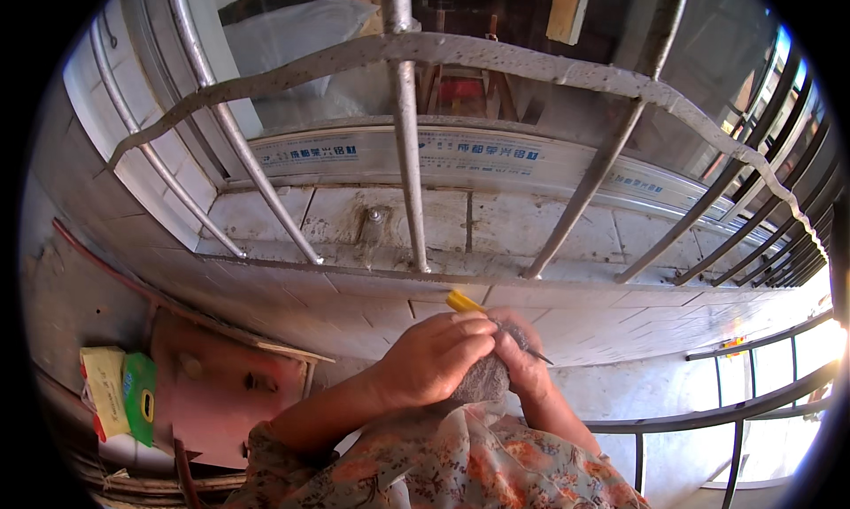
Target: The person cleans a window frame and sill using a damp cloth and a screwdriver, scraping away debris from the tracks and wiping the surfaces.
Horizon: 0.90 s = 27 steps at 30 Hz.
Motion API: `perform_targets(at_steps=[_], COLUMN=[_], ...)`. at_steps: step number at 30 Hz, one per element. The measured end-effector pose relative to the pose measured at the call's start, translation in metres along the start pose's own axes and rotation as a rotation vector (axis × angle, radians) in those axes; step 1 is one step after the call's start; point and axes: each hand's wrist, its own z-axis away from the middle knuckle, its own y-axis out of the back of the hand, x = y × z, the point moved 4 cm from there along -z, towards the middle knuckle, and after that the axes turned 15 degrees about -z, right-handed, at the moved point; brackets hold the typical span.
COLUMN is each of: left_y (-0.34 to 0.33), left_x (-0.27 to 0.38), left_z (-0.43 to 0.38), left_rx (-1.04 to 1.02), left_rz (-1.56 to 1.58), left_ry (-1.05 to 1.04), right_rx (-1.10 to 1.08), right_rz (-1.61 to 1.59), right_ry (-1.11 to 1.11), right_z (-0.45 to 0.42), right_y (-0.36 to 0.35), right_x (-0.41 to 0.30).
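Note:
My left hand [435, 356] is closed at the near end of a yellow handle [463, 301], which sticks out past its fingers. My right hand [528, 363] grips a grey, fuzzy-textured piece [479, 380], perhaps knitted or felted, held close to my body. A thin dark pointed tip [540, 357] pokes out beside my right thumb. It lies roughly in line with the yellow handle, but fingers hide whether the two are one tool. Both hands meet in front of my floral top [458, 462], below the window ledge.
Metal window bars [408, 164] with a wavy crossbar [505, 57] stand before me over a tiled sill [431, 220]. Left below are a reddish board [226, 403] and a green package [138, 396]. A dark railing [704, 417] runs along the right.

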Motion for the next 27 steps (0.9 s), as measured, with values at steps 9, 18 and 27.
perform_targets(at_steps=[9, 18, 27], left_y=[0.077, 0.066, 0.037], left_x=[-0.056, -0.089, -0.102], left_z=[-0.004, -0.1, -0.126], left_rx=[0.254, 0.09, 0.139], left_rz=[-0.221, -0.702, -0.881], left_ry=[0.484, 0.106, -0.092], right_rx=[0.035, 0.08, 0.156], right_rz=[0.226, 0.132, 0.131], right_ry=[0.07, 0.017, -0.033], right_z=[0.017, 0.02, 0.03], right_y=[0.029, 0.043, 0.061], right_x=[-0.025, -0.027, -0.032])
